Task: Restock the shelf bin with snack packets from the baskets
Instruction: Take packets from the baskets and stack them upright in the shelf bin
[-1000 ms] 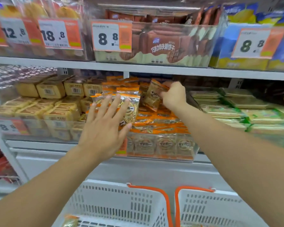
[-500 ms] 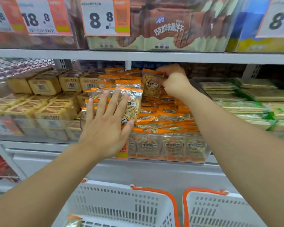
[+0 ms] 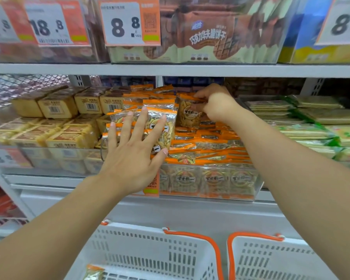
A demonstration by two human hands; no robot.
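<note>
White perforated plastic baskets with orange handles point(image 3: 154, 251) wait below the shelf, one orange-trimmed packet point(image 3: 93, 272) left in the nearer corner. Above them, the left hand point(image 3: 132, 150), fingers straight and spread, presses a leaning stack of clear, orange-edged snack packets point(image 3: 160, 122) upright in the clear plastic shelf bin point(image 3: 210, 184). Further back, the right hand point(image 3: 216, 106) pinches one more packet point(image 3: 187, 114), which a second ago hung tilted above the pile and now stands upright near the bin's rear row, seemingly moments from being seated. The left hand has barely shifted.
</note>
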